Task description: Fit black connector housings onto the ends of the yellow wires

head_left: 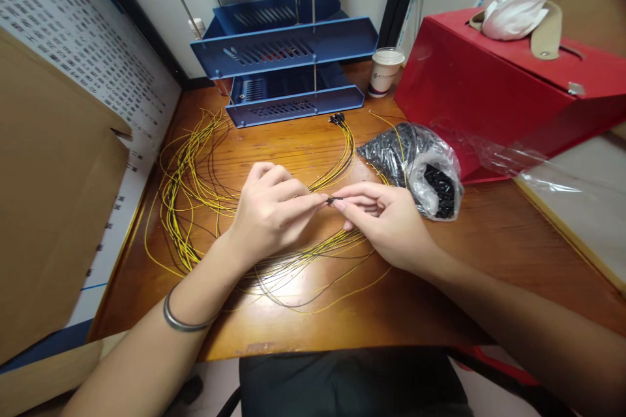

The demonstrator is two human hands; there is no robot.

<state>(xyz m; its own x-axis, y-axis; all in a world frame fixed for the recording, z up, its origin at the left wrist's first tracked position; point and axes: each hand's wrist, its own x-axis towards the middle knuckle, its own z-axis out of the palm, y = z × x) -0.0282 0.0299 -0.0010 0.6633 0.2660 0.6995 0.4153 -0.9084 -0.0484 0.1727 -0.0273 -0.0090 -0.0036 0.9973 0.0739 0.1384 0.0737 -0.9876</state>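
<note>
Yellow wires [195, 188] lie spread in loops over the wooden desk [440, 273], some running under both hands. At the desk's middle, the left hand [267, 208] and right hand [386, 215] meet fingertip to fingertip, each pinching narrowly on 1 small black connector [334, 200] held between them just above the wood. Just right of the right hand sits a clear bag [430, 169] of black parts. Behind stand a blue tray rack [288, 51], a paper cup [385, 71] and a red box [489, 84].
</note>
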